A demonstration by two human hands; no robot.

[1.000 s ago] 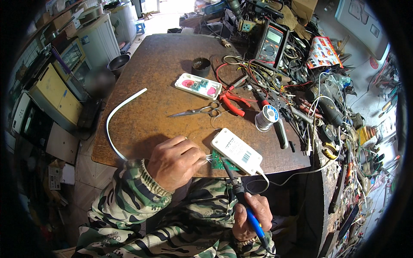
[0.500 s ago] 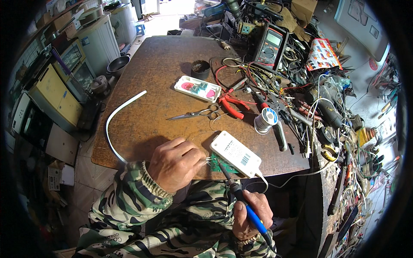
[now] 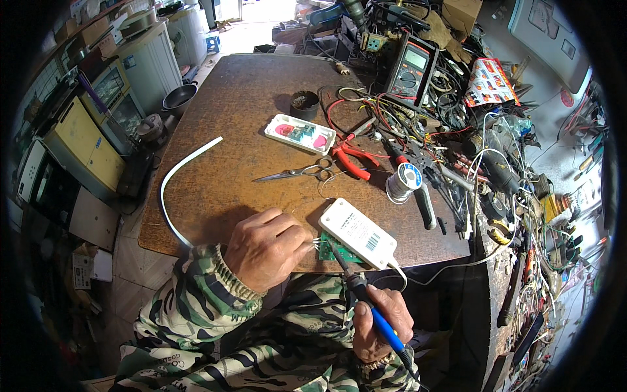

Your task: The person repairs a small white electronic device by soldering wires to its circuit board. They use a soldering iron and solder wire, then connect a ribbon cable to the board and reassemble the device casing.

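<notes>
At the table's near edge lies a green circuit board [image 3: 326, 252], partly under a white plastic case [image 3: 356, 232]. My left hand [image 3: 268, 248] is pinched closed at the board's left side, around thin white wires [image 3: 317, 242] whose ends reach the board. A white cable [image 3: 171, 189] curves over the table from behind my left sleeve. In my right hand [image 3: 385, 320], a soldering iron [image 3: 394, 340] with a blue handle slants up and left. Its tip is on or just above the board by the wire ends; contact is too small to tell.
Scissors [image 3: 294, 174], red-handled pliers [image 3: 353, 160], a solder spool [image 3: 403, 183], an open white case half [image 3: 300, 134] and a dark cup [image 3: 304, 106] stand beyond the board. A multimeter [image 3: 411, 72] leans among tangled cables and tools at right.
Almost nothing differs. Both hands, the wires and the soldering iron keep their places at the board.
</notes>
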